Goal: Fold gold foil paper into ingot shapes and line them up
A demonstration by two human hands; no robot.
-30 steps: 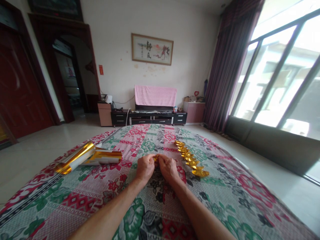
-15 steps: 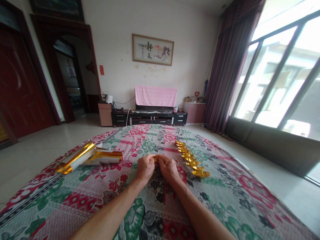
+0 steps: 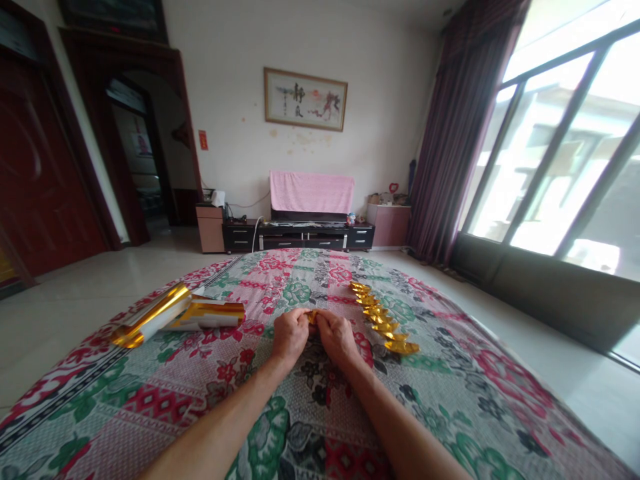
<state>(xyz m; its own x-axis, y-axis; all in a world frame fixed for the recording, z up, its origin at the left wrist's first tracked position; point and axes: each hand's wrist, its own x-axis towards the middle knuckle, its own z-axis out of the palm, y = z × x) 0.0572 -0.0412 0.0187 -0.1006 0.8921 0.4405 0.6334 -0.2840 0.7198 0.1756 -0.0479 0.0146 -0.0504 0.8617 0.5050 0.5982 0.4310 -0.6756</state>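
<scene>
Over the middle of the cloth-covered table, my left hand (image 3: 291, 333) and my right hand (image 3: 338, 335) are closed on a small piece of gold foil paper (image 3: 313, 318). Fingers of both hands pinch it from either side, and most of it is hidden. To the right, several folded gold paper ingots (image 3: 384, 319) lie in a slanting row. Two loosely curled stacks of gold paper rest at the left, one gold and white curl (image 3: 155, 315) overlapping the other gold sheet roll (image 3: 216, 313).
A floral tablecloth (image 3: 270, 427) covers the round table. Beyond it stand a low black TV cabinet (image 3: 285, 241) and a screen under a pink towel (image 3: 311, 192). A purple curtain (image 3: 445, 153) hangs beside the window at the right.
My hands stay almost in the same place, the left one shifting very slightly. The ingots and the curled paper have not moved.
</scene>
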